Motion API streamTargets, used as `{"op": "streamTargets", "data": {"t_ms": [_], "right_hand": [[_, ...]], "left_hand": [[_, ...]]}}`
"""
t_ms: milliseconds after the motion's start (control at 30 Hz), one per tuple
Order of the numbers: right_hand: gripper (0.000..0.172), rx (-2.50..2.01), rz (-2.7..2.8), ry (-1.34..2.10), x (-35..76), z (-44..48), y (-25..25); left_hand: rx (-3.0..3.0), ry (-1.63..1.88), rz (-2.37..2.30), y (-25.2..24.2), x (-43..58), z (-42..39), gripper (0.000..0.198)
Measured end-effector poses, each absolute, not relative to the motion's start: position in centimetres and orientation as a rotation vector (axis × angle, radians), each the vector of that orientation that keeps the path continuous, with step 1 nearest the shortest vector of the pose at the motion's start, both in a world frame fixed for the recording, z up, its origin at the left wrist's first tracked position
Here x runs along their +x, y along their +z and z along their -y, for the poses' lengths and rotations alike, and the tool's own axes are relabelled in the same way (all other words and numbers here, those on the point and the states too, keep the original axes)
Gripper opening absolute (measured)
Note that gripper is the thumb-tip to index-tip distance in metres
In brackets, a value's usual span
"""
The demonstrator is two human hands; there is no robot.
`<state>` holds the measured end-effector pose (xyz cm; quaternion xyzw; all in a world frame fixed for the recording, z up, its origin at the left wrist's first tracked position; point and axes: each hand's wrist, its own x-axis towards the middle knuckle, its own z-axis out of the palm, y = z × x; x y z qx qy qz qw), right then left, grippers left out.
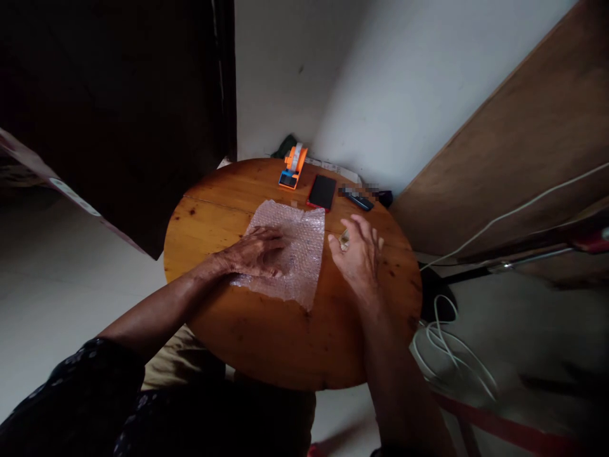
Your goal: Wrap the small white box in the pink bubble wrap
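A sheet of clear bubble wrap (304, 254) lies spread on a round wooden table (276, 336). Resting on its left part, my left hand (259, 251) is open, palm down with the fingers stretched to the right. My right hand (356, 254) is over the table to the right of the sheet, apart from it, with thumb and fingers curved and spread. Between that thumb and the forefinger shows a small pale, yellowish object (344, 238), mostly hidden by the hand; whether the fingers touch it I cannot tell.
Toward the table's far edge stand an orange and blue tape dispenser (294, 166), a black flat device with red edges (322, 192) and a black remote control (358, 199). A white wall rises behind. White cable (440, 336) lies coiled at the right, below table height.
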<state>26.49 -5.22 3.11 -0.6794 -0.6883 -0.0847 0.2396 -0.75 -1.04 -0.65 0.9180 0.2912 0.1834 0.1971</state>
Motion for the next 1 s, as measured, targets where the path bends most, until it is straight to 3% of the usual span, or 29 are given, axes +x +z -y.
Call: {"op": "streamTargets", "data": {"t_ms": [100, 267, 567, 733, 900, 1000], "right_hand": [[0.059, -2.057, 1.794, -0.169, 27.9, 4.7, 2.8], [0.053, -2.138, 1.773, 0.008, 29.5, 3.9, 2.2], [0.055, -1.293, 1.617, 0.141, 25.5, 5.5, 2.5], [0.052, -1.239, 1.918, 0.26, 22.5, 6.1, 0.6], [0.067, -1.276, 2.136, 0.389, 22.5, 5.6, 0.1], [0.064, -1.317, 2.162, 0.388, 23.1, 5.5, 0.5]], "left_hand": [[2.617, 0.486, -0.825, -0.6, -0.8, 1.1, 0.081], [2.614, 0.569, -0.824, -0.1, -0.8, 1.3, 0.075], [2.588, 0.513, -0.735, -0.1, 0.4, 2.4, 0.077], [2.32, 0.898, -0.919, 0.6, -0.8, 1.5, 0.031], [2.383, 0.773, -1.2, 0.6, -1.5, 0.4, 0.016], [2.44, 0.717, -1.205, 0.3, -1.2, 0.4, 0.013]]}}
